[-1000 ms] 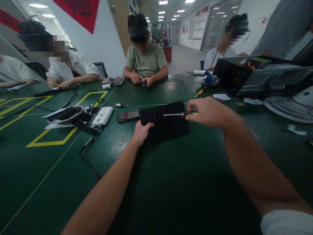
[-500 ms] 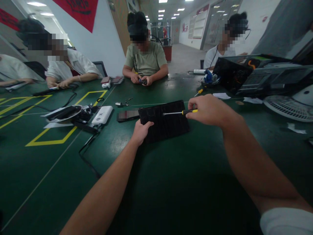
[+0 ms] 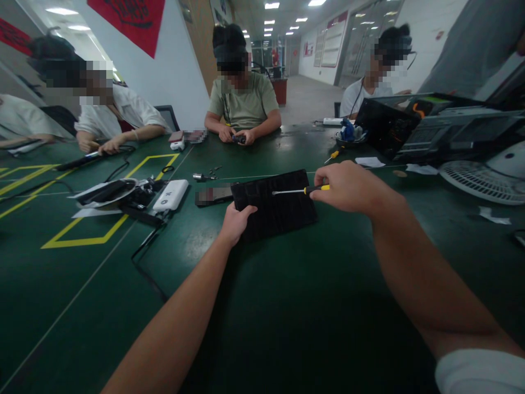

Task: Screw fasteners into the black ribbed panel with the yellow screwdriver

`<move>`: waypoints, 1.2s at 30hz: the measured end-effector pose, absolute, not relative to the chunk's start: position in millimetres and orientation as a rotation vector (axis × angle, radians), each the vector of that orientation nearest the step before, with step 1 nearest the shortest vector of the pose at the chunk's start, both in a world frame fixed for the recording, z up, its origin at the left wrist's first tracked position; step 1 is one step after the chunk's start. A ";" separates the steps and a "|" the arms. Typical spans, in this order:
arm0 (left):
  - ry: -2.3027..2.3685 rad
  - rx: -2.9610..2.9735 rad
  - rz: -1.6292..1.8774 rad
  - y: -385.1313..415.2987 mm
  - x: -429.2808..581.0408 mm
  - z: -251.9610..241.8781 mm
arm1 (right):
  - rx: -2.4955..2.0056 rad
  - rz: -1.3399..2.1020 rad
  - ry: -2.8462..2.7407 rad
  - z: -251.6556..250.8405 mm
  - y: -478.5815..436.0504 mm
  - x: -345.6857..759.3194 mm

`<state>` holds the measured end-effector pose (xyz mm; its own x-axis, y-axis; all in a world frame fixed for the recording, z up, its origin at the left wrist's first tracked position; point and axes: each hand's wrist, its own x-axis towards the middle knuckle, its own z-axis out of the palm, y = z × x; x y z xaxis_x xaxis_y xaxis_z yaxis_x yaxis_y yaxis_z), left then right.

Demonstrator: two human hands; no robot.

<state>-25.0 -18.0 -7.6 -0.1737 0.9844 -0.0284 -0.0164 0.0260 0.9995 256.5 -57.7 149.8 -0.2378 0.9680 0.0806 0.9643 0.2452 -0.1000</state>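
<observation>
My left hand (image 3: 238, 220) grips the left edge of a flat black rectangular panel (image 3: 283, 216), thumb on its upper face. The panel is tilted over the green table, and its surface detail is too dark to make out. In my right hand (image 3: 342, 186) is a screwdriver (image 3: 295, 191) with a yellow-and-black handle and a thin metal shaft. Its shaft points left across the panel, the tip over the panel's upper middle; whether it touches, I cannot tell. Behind the panel's left corner lies a dark flat object (image 3: 213, 195), partly blurred out.
Left of the panel lie a white power bank (image 3: 171, 195) and a tangle of dark parts and cables (image 3: 118, 194). A metal cylinder and small screws (image 3: 200, 177) sit behind. On the right are another screwdriver (image 3: 334, 155), a computer case (image 3: 447, 128) and a white fan (image 3: 484, 180). Several people sit around the table.
The view has shifted very slightly. Both hands, the panel and the screwdriver keep nearly the same pose. At the left, a co-worker's hands have moved a little.
</observation>
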 end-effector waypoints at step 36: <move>1.360 1.080 1.330 -22.5 -21.8 -0.2 | -1.877 0.112 -2.403 145.9 -56.2 258.0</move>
